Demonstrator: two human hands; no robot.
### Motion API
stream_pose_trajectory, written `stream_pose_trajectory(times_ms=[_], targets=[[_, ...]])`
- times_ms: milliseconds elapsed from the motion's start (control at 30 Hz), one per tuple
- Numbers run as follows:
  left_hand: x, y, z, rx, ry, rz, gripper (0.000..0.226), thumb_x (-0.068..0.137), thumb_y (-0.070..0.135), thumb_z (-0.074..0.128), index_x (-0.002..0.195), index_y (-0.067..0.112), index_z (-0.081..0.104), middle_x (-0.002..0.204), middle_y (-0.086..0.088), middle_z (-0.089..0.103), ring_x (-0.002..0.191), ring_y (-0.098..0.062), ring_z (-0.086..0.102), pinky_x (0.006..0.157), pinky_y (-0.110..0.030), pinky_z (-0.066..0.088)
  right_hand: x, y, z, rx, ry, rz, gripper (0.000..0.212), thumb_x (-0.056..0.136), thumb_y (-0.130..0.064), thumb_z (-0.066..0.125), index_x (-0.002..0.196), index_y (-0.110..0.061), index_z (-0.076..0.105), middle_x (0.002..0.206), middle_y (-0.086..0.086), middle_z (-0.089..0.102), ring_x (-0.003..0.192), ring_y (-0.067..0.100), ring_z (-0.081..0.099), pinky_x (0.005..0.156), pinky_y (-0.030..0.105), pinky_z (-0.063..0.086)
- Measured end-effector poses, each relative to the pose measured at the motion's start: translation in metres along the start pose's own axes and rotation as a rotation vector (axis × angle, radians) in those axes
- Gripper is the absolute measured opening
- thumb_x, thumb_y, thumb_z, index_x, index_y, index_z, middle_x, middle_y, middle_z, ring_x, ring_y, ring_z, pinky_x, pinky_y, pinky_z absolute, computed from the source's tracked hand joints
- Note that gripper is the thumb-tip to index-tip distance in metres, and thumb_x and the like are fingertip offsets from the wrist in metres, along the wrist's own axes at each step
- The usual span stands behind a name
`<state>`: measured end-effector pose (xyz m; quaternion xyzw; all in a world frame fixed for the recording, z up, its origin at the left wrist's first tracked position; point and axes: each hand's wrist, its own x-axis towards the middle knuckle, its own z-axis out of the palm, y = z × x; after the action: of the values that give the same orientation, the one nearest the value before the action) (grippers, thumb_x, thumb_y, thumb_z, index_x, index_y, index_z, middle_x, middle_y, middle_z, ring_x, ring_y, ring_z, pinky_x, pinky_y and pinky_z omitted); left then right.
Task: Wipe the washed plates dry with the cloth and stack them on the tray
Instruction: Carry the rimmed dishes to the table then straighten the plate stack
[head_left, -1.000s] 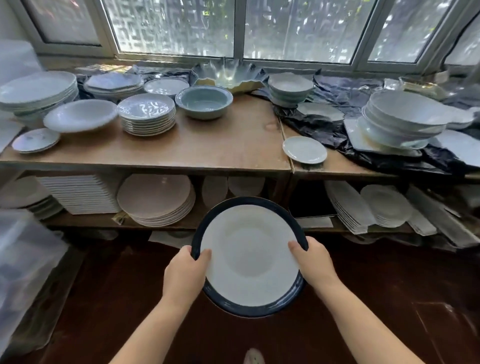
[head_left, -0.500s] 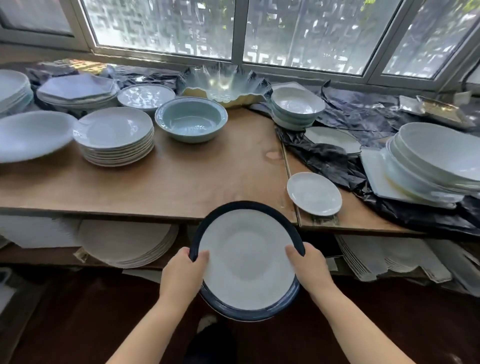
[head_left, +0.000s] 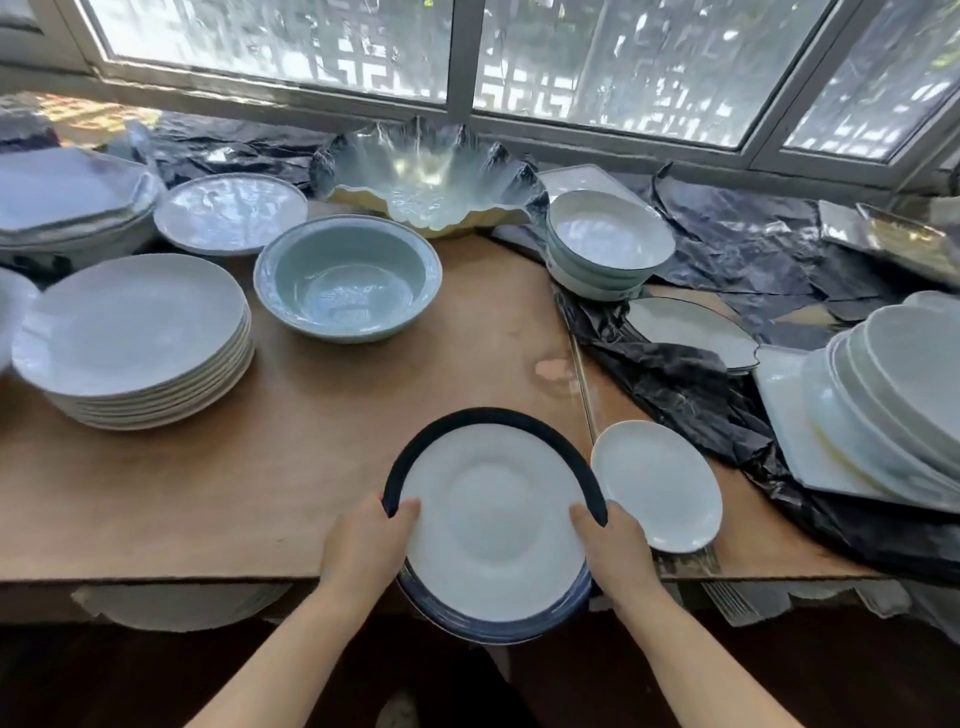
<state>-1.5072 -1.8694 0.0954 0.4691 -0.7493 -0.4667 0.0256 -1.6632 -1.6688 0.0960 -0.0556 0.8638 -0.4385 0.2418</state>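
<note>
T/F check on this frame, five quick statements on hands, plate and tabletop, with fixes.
1. Both hands hold the dark-rimmed plate. True: left hand, right hand.
2. A cloth covers the plate. False: no cloth is visible.
3. A small white plate lies right of it. True.
4. The pale blue bowl holds food. False: it is empty.
5. The stack of white plates is at the table's right. False: left.

You see: one dark-rimmed plate (head_left: 493, 525), one small white plate (head_left: 657, 486), one blue bowl (head_left: 348, 286), one plate stack (head_left: 135, 343), perhaps ten high.
</note>
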Motion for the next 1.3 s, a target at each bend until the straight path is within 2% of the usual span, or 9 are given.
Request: stream_pose_trajectory(times_ms=[67, 233, 433, 533, 633, 800, 1000, 1200, 1300], targets=[[0.018, 0.012, 0.006, -0.045, -0.005, 0.0, 0.023, 0.09, 0.038, 0.05, 0.08, 0.02, 0.061, 0.071, 0.0, 0.065, 0.069, -0.02, 0.061, 0.057, -0.03, 0.043, 0.024, -0.006, -0.002, -0.038, -0.001, 0.001, 0.014, 0.094, -0.029, 0.053, 0.084, -0.022, 0.058, 0.08, -0.001, 0.065, 0.076, 0.013, 0.06, 0.059, 0.028, 0.044], [0.067, 0.042, 0.024, -0.078, 0.013, -0.039, 0.022, 0.088, 0.035, 0.051, 0.075, 0.018, 0.057, 0.061, 0.004, 0.055, 0.055, -0.016, 0.051, 0.048, -0.026, 0.033, 0.088, -0.02, -0.006, -0.071, -0.037, 0.011, 0.019, 0.094, -0.03, 0.051, 0.085, -0.016, 0.06, 0.077, 0.004, 0.065, 0.072, 0.021, 0.061, 0.059, 0.032, 0.043], [0.133, 0.072, 0.05, -0.105, 0.047, -0.137, 0.022, 0.086, 0.038, 0.051, 0.079, 0.018, 0.058, 0.075, -0.001, 0.062, 0.075, -0.027, 0.06, 0.065, -0.034, 0.046, 0.173, -0.036, -0.008, -0.092, -0.059, 0.003, 0.021, 0.094, -0.029, 0.051, 0.076, -0.019, 0.057, 0.069, -0.001, 0.061, 0.068, 0.018, 0.058, 0.052, 0.029, 0.037], [0.161, 0.085, 0.061, -0.032, 0.075, -0.163, 0.023, 0.088, 0.041, 0.049, 0.08, 0.021, 0.057, 0.08, 0.0, 0.063, 0.079, -0.025, 0.06, 0.061, -0.031, 0.042, 0.21, -0.046, -0.008, -0.093, -0.071, -0.008, 0.023, 0.092, -0.026, 0.053, 0.073, -0.017, 0.058, 0.066, 0.0, 0.059, 0.062, 0.014, 0.055, 0.053, 0.028, 0.038], [0.183, 0.097, 0.068, 0.004, 0.105, -0.177, 0.025, 0.089, 0.042, 0.047, 0.082, 0.02, 0.058, 0.081, 0.0, 0.063, 0.08, -0.024, 0.059, 0.059, -0.03, 0.038, 0.24, -0.057, -0.007, -0.111, -0.074, -0.046, 0.028, 0.091, -0.024, 0.053, 0.063, -0.022, 0.053, 0.057, -0.007, 0.053, 0.049, 0.0, 0.049, 0.042, 0.015, 0.032], [0.211, 0.118, 0.075, 0.066, 0.181, -0.187, 0.026, 0.092, 0.039, 0.046, 0.088, 0.016, 0.057, 0.08, 0.001, 0.06, 0.082, -0.025, 0.055, 0.063, -0.033, 0.035, 0.277, -0.066, -0.005, -0.16, -0.092, -0.04, 0.024, 0.093, -0.034, 0.052, 0.071, -0.026, 0.049, 0.065, -0.005, 0.054, 0.058, 0.012, 0.05, 0.05, 0.027, 0.033], [0.23, 0.133, 0.079, 0.078, 0.233, -0.214, 0.027, 0.093, 0.037, 0.043, 0.091, 0.014, 0.057, 0.084, -0.003, 0.061, 0.084, -0.028, 0.055, 0.064, -0.033, 0.035, 0.301, -0.077, -0.001, -0.141, -0.106, -0.067, 0.032, 0.095, -0.033, 0.051, 0.067, -0.023, 0.04, 0.06, -0.005, 0.042, 0.051, 0.011, 0.038, 0.049, 0.027, 0.027], [0.232, 0.134, 0.081, 0.039, 0.227, -0.213, 0.027, 0.093, 0.039, 0.042, 0.091, 0.016, 0.056, 0.082, 0.001, 0.06, 0.08, -0.025, 0.056, 0.064, -0.033, 0.039, 0.305, -0.083, -0.002, -0.141, -0.137, -0.087, 0.025, 0.094, -0.033, 0.05, 0.072, -0.022, 0.046, 0.065, -0.005, 0.049, 0.055, 0.011, 0.044, 0.051, 0.026, 0.031], [0.228, 0.135, 0.078, 0.045, 0.213, -0.204, 0.026, 0.093, 0.04, 0.041, 0.087, 0.018, 0.053, 0.081, 0.001, 0.06, 0.078, -0.023, 0.057, 0.065, -0.033, 0.041, 0.302, -0.087, -0.006, -0.192, -0.139, -0.085, 0.018, 0.095, -0.035, 0.049, 0.083, -0.02, 0.051, 0.076, -0.003, 0.056, 0.065, 0.012, 0.051, 0.054, 0.029, 0.036]])
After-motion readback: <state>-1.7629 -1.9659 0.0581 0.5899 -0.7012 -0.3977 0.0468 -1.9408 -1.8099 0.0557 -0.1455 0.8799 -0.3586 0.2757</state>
